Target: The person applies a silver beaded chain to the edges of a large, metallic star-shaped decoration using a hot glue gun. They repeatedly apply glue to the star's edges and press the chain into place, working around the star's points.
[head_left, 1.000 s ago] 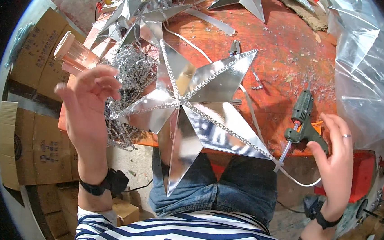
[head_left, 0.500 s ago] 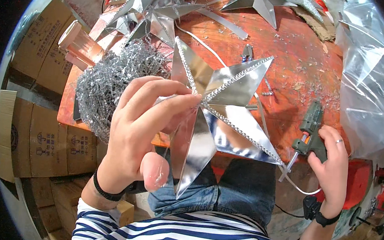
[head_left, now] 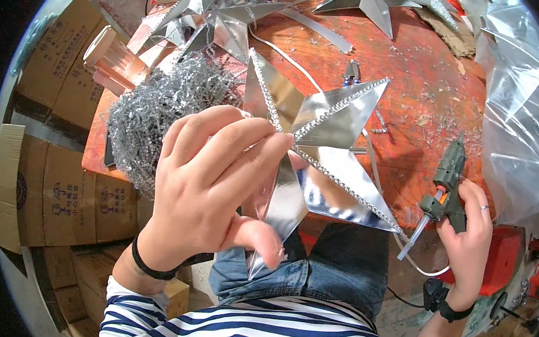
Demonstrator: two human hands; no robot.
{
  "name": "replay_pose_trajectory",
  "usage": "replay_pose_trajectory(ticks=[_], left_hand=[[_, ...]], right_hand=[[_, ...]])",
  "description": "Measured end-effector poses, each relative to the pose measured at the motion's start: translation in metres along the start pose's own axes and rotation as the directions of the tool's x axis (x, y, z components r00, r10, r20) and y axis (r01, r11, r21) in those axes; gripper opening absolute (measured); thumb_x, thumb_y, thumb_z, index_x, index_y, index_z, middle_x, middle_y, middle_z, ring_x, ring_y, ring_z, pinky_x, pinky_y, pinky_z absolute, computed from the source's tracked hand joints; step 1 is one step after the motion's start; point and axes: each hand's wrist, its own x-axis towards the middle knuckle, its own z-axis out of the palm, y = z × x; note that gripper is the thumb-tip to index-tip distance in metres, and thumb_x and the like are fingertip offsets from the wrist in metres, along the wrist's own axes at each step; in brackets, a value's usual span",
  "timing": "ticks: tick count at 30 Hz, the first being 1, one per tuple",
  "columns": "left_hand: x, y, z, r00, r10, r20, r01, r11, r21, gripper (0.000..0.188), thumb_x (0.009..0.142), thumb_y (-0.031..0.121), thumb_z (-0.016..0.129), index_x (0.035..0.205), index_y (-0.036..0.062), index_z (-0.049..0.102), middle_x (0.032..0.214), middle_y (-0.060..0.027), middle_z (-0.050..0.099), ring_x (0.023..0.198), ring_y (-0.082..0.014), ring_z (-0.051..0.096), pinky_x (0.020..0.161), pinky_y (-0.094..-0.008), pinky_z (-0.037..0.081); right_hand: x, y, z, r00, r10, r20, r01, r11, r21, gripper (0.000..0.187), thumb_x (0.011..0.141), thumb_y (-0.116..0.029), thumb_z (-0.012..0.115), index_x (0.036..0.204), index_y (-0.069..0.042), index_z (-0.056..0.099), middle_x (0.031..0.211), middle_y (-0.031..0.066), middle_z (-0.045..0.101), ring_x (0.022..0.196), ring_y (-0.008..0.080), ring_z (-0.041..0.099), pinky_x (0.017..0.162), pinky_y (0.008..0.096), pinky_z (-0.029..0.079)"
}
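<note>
A shiny silver five-pointed star (head_left: 335, 177) leans over the table's near edge above my lap. Beaded silver trim (head_left: 344, 105) runs along several of its ridges. The fingers of my left hand (head_left: 215, 177) are bent together against the star near its centre, the thumb held apart over the lower point. My palm hides part of the star and whatever lies under the fingertips. At the right, my right hand (head_left: 471, 225) grips a dark green hot glue gun (head_left: 449, 173), nozzle pointing away from me. A clear glue stick (head_left: 413, 235) sticks out of its back end.
Left of the star lies a heap of silver tinsel garland (head_left: 169, 116), with a clear plastic cup (head_left: 116, 61) beyond it. Pliers (head_left: 352, 73) lie behind the star. More silver stars (head_left: 364, 8) sit at the far edge. Plastic sheeting (head_left: 521, 112) hangs at right; cardboard boxes (head_left: 67, 200) stand at left.
My left thumb has swung right, across the star's lower point. The glue gun has shifted slightly right and turned in my right hand. The star has barely moved.
</note>
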Motion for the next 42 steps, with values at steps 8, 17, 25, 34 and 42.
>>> replay_pose_trajectory(ticks=[8, 17, 25, 34, 42], left_hand=[[0.004, -0.015, -0.001, 0.999, -0.042, 0.027, 0.048, 0.959, -0.280, 0.093, 0.076, 0.082, 0.025, 0.105, 0.0026, 0.065, 0.104, -0.0118, 0.061, 0.099, -0.0318, 0.055, 0.088, -0.0410, 0.042], [0.001, -0.006, 0.003, 0.970, -0.241, 0.028, 0.223, 0.841, -0.492, 0.105, 0.076, 0.085, 0.018, 0.112, -0.0042, 0.060, 0.104, -0.0162, 0.063, 0.100, -0.0344, 0.056, 0.088, -0.0405, 0.045], [-0.001, -0.006, 0.004, 0.971, -0.239, -0.019, 0.198, 0.842, -0.502, 0.106, 0.070, 0.088, 0.027, 0.110, -0.0048, 0.060, 0.105, -0.0164, 0.063, 0.100, -0.0326, 0.057, 0.087, -0.0401, 0.044], [-0.049, -0.037, -0.081, 0.541, -0.581, -0.608, -0.332, 0.517, -0.789, 0.059, 0.090, 0.054, 0.049, 0.102, -0.0016, 0.061, 0.117, -0.0216, 0.056, 0.105, -0.0323, 0.055, 0.098, -0.0454, 0.038], [-0.185, -0.063, -0.155, 0.356, -0.696, -0.624, 0.005, 0.669, -0.743, 0.018, 0.093, 0.013, 0.057, 0.098, -0.0050, 0.055, 0.098, -0.0098, 0.055, 0.089, -0.0170, 0.054, 0.077, -0.0233, 0.048]], right_hand=[[-0.002, -0.001, -0.001, 1.000, -0.005, -0.016, 0.005, 1.000, 0.018, 0.045, 0.067, -0.002, 0.068, 0.110, 0.005, 0.055, 0.117, 0.0215, 0.056, 0.108, 0.0375, 0.056, 0.093, 0.0408, 0.045], [-0.006, -0.002, 0.001, 1.000, 0.022, 0.017, -0.023, 0.997, 0.080, 0.046, 0.066, -0.001, 0.068, 0.109, 0.005, 0.055, 0.115, 0.0213, 0.056, 0.106, 0.0374, 0.057, 0.091, 0.0396, 0.046], [-0.006, 0.000, 0.002, 1.000, 0.005, 0.010, -0.005, 0.997, 0.074, 0.046, 0.066, -0.002, 0.069, 0.110, 0.004, 0.055, 0.116, 0.0218, 0.056, 0.105, 0.0381, 0.057, 0.091, 0.0401, 0.045], [-0.003, 0.001, 0.004, 1.000, 0.009, 0.025, -0.011, 0.997, 0.082, 0.045, 0.067, -0.004, 0.068, 0.110, 0.003, 0.055, 0.115, 0.0206, 0.056, 0.103, 0.0374, 0.057, 0.089, 0.0403, 0.046], [-0.004, 0.008, 0.011, 0.998, 0.036, -0.052, -0.033, 0.998, 0.056, 0.043, 0.069, -0.005, 0.068, 0.110, 0.003, 0.055, 0.114, 0.0195, 0.057, 0.103, 0.0375, 0.056, 0.088, 0.0400, 0.045]])
